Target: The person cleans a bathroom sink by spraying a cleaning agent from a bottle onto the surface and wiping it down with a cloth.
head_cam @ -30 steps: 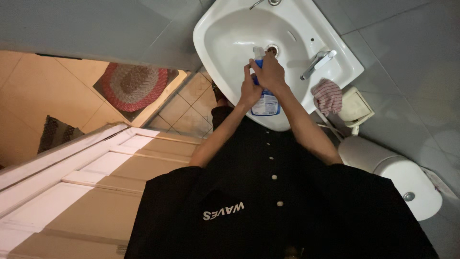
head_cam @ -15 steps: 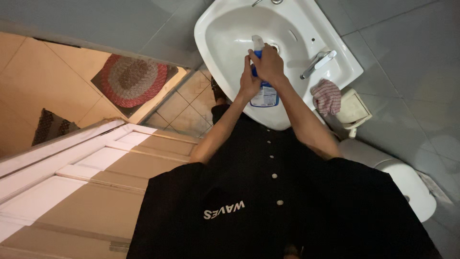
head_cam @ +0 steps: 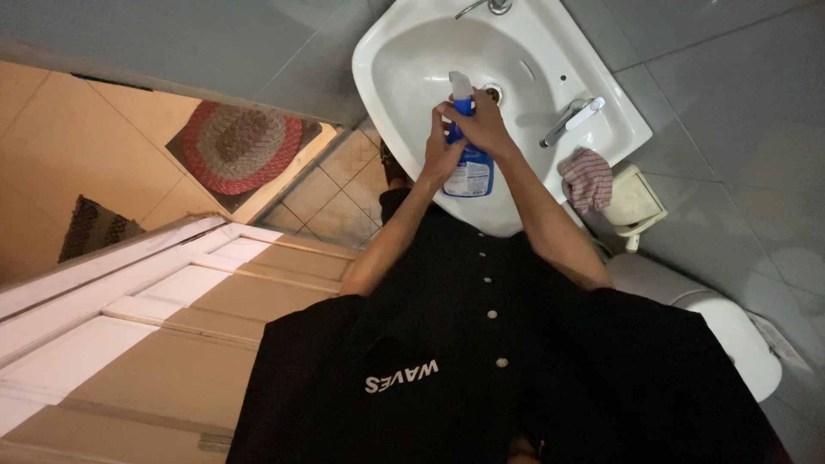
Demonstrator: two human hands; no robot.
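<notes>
Hands meet over a white ceramic wash basin [head_cam: 404, 64] in the single head view, both on one blue plastic spray bottle with a white trigger head and a pale label [head_cam: 468, 167]. The left hand [head_cam: 441, 155] wraps the bottle's body from the side, its grip closed on the plastic, while the right hand [head_cam: 486, 123] folds over the neck just under the nozzle, fingers curled shut around it. The bottle hangs above the bowl, near the round metal drain [head_cam: 491, 88], its nozzle aimed toward the far wall of the basin. Slipping looks to be the main risk: the bottle is held in the air over hard ceramic, and damp fingers or a loosened hold could let it drop into the bowl. Spray could also carry past the rim onto the grey tiled wall if the nozzle tilts. Counted: one basin, one spray bottle, one chrome lever tap [head_cam: 571, 119] on the rim, one red-and-white striped cloth [head_cam: 588, 177] draped at the basin's corner, one white toilet [head_cam: 730, 339] beside it, one round braided red and grey rug [head_cam: 241, 146] beyond the doorway, and one pale panelled wooden door [head_cam: 146, 344].
</notes>
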